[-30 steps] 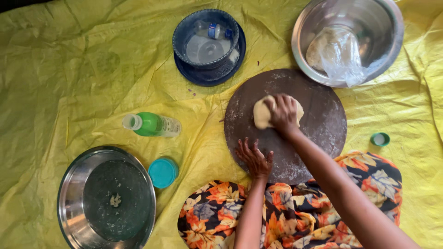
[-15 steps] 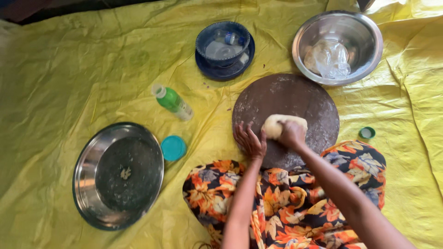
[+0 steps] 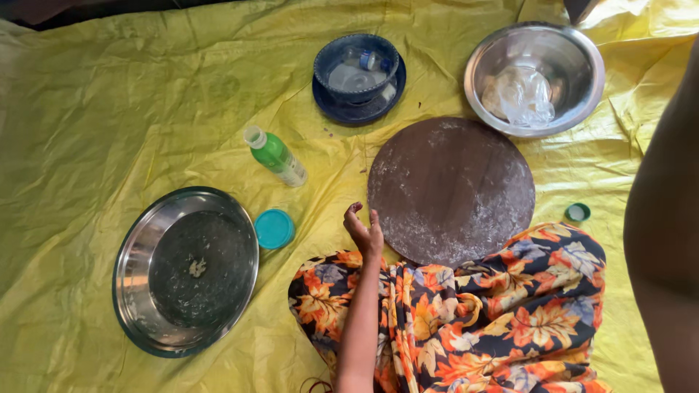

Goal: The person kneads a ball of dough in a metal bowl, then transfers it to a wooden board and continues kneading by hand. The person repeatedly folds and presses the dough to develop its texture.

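From the head view: left hand (image 3: 364,231) just beside the near-left edge of the round floured board (image 3: 451,191), fingers (image 3: 354,212) loosely curled, half open, gripping nothing. Only the right arm (image 3: 666,240) visible at the frame's edge, very close to the lens; right hand out of sight, so cannot tell its grip. Board flat on the yellow sheet (image 3: 109,116), touching the patterned cloth over the lap. Likely hazards: a careless sweep knocking the teal lid (image 3: 274,228) or the green bottle (image 3: 277,156), seemingly uncapped and lying on its side, so liable to leak; loose sheet wrinkling underneath and tilting the board.
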